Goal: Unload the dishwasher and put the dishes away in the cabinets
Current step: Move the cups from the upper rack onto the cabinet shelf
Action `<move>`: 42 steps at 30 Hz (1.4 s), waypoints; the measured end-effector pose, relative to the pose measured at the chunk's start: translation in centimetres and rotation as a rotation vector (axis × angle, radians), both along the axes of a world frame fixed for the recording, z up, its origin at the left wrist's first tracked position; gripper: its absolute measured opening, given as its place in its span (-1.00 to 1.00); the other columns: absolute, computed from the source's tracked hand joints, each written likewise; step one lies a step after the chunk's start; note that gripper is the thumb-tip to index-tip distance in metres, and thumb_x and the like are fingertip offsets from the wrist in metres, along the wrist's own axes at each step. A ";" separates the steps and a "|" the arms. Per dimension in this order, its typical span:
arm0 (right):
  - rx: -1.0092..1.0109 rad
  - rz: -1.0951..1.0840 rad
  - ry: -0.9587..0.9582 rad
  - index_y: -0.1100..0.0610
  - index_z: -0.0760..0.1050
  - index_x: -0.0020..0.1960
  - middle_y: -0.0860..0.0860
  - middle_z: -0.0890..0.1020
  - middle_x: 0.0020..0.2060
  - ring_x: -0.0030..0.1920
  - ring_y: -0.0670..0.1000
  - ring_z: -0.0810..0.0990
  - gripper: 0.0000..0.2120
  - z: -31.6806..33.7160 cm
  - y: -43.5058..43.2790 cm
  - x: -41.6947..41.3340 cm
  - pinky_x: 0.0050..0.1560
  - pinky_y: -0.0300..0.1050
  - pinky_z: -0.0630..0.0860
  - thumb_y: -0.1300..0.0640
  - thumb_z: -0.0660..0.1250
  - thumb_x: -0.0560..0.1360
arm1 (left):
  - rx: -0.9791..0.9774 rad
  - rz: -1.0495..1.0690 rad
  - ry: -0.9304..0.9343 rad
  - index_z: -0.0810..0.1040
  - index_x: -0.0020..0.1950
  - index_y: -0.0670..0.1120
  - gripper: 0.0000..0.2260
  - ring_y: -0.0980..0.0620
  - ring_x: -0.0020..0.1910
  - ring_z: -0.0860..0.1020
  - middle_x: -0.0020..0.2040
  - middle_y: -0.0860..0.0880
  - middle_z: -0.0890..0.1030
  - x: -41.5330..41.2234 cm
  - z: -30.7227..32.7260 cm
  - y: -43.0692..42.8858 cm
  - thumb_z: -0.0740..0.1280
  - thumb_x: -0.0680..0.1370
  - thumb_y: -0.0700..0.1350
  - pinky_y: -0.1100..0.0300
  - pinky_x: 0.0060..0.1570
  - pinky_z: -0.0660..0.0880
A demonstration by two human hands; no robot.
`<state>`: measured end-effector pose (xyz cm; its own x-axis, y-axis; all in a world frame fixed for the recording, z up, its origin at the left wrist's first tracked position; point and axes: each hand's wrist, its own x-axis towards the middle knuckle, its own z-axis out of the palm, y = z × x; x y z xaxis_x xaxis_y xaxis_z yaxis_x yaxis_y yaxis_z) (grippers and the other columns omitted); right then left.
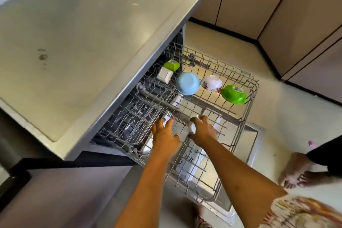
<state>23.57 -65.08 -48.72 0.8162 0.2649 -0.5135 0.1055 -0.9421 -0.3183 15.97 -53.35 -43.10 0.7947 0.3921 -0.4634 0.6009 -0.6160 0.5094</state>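
Wire upper rack (231, 79) holds bowls; left hand (164, 135) open; right hand's (202, 130) grip unclear.

Above your view lies the grey countertop (88, 46), stained near its left side; beige floor (288, 116) spreads below; another person's bare feet (298, 174) stand at right.

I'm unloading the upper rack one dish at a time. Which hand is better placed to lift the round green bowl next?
Right. The right hand is on the rack's front edge nearer the round green bowl at the far right corner; the left hand sits farther away.
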 end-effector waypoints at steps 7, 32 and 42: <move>0.024 -0.009 -0.104 -0.05 0.36 0.28 0.13 0.38 0.26 0.09 0.22 0.55 -0.62 -0.8 0.8 0.8 -0.16 -0.06 0.50 0.11 0.34 0.50 | -0.017 0.017 0.020 0.20 0.47 0.09 -0.47 -0.16 0.49 0.00 0.51 -0.02 0.10 0.4 -2.1 1.0 0.27 0.54 -0.19 -0.10 0.41 0.23; 0.979 0.540 -0.031 -0.02 0.31 0.22 -0.11 0.50 0.07 0.04 -0.15 0.51 -0.38 30.6 12.4 -24.3 -0.08 -0.29 0.54 0.36 0.45 0.29 | -0.081 0.270 -0.706 0.46 0.17 0.07 -0.44 0.12 0.00 0.55 0.00 0.09 0.54 -28.6 21.9 12.8 0.59 0.26 -0.17 0.27 -0.01 0.54; 1.425 0.647 0.073 -0.15 0.24 0.37 0.01 0.55 0.11 0.12 -0.03 0.57 -0.27 44.3 21.5 -34.9 0.01 -0.18 0.61 0.27 0.49 0.37 | 0.330 0.493 -1.054 0.50 0.26 -0.03 -0.22 -0.01 0.30 0.40 0.29 0.05 0.44 -40.7 37.6 18.9 0.41 0.11 0.29 -0.08 0.27 0.42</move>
<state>-11.35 -43.62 -4.46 0.3618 0.8301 0.4244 0.3030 0.3258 -0.8956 -24.74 -34.43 -5.51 0.4535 0.7369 0.5014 0.1919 -0.6300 0.7525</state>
